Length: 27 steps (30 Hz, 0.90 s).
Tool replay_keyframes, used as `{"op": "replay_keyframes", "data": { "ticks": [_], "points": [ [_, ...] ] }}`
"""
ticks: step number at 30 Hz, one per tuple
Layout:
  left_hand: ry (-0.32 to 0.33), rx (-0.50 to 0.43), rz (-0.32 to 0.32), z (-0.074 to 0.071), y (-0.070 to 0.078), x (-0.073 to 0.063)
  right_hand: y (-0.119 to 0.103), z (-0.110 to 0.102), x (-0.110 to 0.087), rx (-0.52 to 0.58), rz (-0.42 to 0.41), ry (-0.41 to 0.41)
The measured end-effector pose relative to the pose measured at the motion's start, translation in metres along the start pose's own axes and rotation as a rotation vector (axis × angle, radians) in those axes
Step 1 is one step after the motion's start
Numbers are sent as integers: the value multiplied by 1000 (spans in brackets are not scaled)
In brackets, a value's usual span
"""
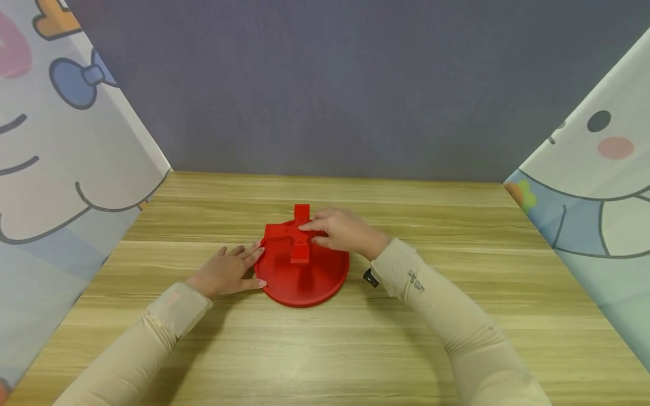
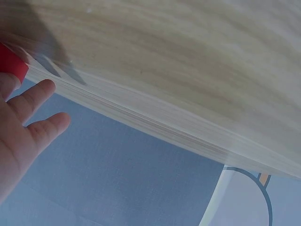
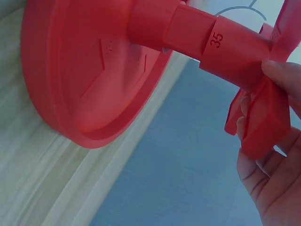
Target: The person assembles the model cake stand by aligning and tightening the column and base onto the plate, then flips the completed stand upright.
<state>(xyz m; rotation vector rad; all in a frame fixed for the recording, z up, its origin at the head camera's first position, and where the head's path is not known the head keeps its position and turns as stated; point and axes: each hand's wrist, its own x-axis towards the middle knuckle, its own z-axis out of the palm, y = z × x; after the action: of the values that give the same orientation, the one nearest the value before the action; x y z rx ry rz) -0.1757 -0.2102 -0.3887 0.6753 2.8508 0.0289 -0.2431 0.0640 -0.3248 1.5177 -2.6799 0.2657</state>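
Observation:
A round red base with a raised rim lies flat on the wooden table. A red post made of stacked segments rises from its middle, one marked "35". On top sits a red cross-shaped piece with blocky arms. My right hand grips the cross-shaped piece from the right, thumb on top and fingers underneath in the right wrist view; one arm is hidden behind the hand. At the base's left edge my left hand rests with fingers and thumb spread, its fingertips right at the rim.
The wooden table ends at a grey panel at the back. Cartoon-printed panels flank it on both sides. A small black object shows beneath the right cuff.

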Motion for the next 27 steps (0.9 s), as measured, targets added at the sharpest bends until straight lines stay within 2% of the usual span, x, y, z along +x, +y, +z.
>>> {"op": "replay_keyframes", "data": {
  "ticks": [6, 15, 20, 23, 25, 27],
  "points": [
    [4, 1, 1, 1, 0, 0, -6, 1, -1, -19, 46, -9],
    [15, -4, -2, 3, -2, 0, -15, 5, -4, -124, 39, 123],
    [19, -7, 3, 3, -2, 0, -9, -6, -5, 11, 56, 167],
    [21, -9, 4, 3, -2, 0, 2, -13, -2, 86, 26, 216],
    [21, -8, 3, 3, -2, 0, 9, -16, 0, 96, -16, 211],
    [20, -8, 3, 3, -2, 0, 14, -17, 3, 101, -49, 163]
  ]
}}
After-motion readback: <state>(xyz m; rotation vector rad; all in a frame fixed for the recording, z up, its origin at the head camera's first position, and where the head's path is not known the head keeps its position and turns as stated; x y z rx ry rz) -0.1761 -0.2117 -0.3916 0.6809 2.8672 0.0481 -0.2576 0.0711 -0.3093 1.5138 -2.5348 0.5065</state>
